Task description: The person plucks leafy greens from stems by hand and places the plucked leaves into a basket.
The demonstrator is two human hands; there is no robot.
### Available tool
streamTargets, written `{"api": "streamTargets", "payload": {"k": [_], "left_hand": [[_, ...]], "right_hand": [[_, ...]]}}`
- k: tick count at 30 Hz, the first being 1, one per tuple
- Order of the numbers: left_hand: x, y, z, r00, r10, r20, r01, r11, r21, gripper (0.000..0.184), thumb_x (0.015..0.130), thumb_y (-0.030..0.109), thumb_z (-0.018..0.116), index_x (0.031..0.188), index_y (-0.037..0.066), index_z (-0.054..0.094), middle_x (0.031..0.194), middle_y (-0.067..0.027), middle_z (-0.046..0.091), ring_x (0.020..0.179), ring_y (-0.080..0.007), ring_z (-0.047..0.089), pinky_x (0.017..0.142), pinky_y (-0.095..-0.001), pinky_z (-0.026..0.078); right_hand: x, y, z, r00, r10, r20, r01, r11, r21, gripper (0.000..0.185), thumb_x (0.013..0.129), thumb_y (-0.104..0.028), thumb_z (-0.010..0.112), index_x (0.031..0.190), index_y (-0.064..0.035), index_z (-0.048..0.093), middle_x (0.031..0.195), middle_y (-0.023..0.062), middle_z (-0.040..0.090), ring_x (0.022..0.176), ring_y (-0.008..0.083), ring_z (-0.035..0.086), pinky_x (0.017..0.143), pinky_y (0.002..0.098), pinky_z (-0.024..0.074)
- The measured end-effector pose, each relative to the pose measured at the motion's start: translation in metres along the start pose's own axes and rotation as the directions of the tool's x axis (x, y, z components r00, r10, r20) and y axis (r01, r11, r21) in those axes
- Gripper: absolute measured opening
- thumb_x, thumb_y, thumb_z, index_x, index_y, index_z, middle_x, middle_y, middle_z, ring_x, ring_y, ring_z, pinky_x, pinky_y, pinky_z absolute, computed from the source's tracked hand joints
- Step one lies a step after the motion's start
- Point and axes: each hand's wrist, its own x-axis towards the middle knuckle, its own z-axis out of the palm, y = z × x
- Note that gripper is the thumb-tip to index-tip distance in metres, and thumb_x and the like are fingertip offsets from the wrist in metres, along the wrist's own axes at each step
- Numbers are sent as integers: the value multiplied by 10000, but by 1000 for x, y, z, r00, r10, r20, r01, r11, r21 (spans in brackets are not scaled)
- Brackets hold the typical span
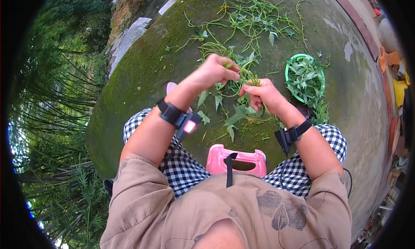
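Note:
Green leafy stems [249,71] are bunched between my two hands, above the mossy ground. My left hand [218,71] has its fingers curled at the left side of the bunch, with a bit of green at the fingers. On the right, my right hand [263,93] pinches the stems between thumb and fingers. Loose leaves [234,115] lie below the hands, and a tangle of long vines [259,18] spreads on the ground beyond them. To the right, a green basket [287,78] is filled with picked leaves [308,74].
A pink plastic stool [215,159] shows between my knees. More stems [320,113] lie beside the basket. Stone slabs [131,39] and bushes border the left. An orange object [388,59] and a yellow one [400,91] stand at the far right.

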Motion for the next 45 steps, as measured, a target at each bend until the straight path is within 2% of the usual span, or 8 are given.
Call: {"api": "streamTargets", "payload": {"k": [7, 17, 21, 32, 37, 40, 43, 45], "left_hand": [[-1, 0, 10, 1000, 10, -18, -12, 998, -65, 166, 828, 172, 656, 818, 11, 693, 629, -5, 594, 552, -57, 504, 493, -233, 403], [7, -19, 32, 736, 569, -367, -261, 739, 621, 197, 739, 169, 650, 657, 13, 563, 602, -156, 546, 521, -299, 546, 515, -380, 444], [12, -8, 14, 956, 152, -249, -218, 940, -263, 159, 734, 111, 619, 617, 32, 546, 575, -20, 517, 497, -98, 466, 418, -248, 303], [-19, 19, 30, 994, 70, 88, -1, 789, -615, 159, 811, 130, 586, 698, 20, 561, 528, -22, 471, 408, -89, 340, 400, -248, 257], [4, -1, -44, 925, -94, -368, -191, 723, -664, 129, 853, 125, 605, 917, 18, 636, 698, -48, 584, 435, -81, 404, 394, -238, 273], [0, 13, -73, 779, -125, -614, -124, 930, -346, 560, 766, -2, 687, 1307, 41, 548, 847, -90, 648, 523, -100, 560, 398, -210, 374], [3, 3, -73, 731, 199, -653, 17, 951, 309, 559, 733, 52, 720, 1272, 20, 576, 803, -103, 676, 555, -114, 608, 452, -269, 465], [2, -3, -58, 904, 92, -417, -12, 982, 190, 383, 740, 71, 718, 1111, -17, 672, 784, -88, 668, 508, -106, 569, 485, -264, 497]], "right_hand": [[1, 2, -6, 999, 25, -40, -25, 1000, 1, 296, 895, -294, 638, 793, -17, 628, 469, -21, 438, 356, 82, 400, 380, 252, 341], [-6, -6, 13, 933, -308, -185, 220, 897, -384, 310, 857, -300, 677, 739, -16, 637, 617, -15, 581, 586, 84, 499, 560, 275, 419], [-7, -20, 5, 913, -296, -281, 239, 946, -220, 289, 862, -263, 680, 710, -26, 610, 580, -27, 538, 493, 63, 457, 466, 257, 368], [19, -2, -17, 954, 16, -299, 54, 973, 224, 279, 899, -200, 645, 693, -37, 550, 491, -29, 415, 341, 77, 312, 336, 270, 283], [20, 5, -23, 982, 9, -186, 36, 970, 239, 284, 922, -222, 621, 733, -23, 548, 457, -43, 328, 346, 84, 324, 356, 268, 296], [14, 5, -24, 993, 33, -117, 2, 959, 285, 303, 955, -251, 573, 778, -5, 563, 461, -42, 316, 354, 97, 341, 394, 279, 337], [13, 0, -22, 998, -1, -65, 18, 966, 260, 312, 960, -266, 564, 818, 12, 580, 473, -46, 315, 364, 105, 357, 415, 276, 353], [15, 0, -19, 1000, -9, -25, 15, 965, 260, 313, 960, -267, 563, 833, 18, 586, 480, -47, 314, 373, 106, 367, 421, 275, 357]]}}
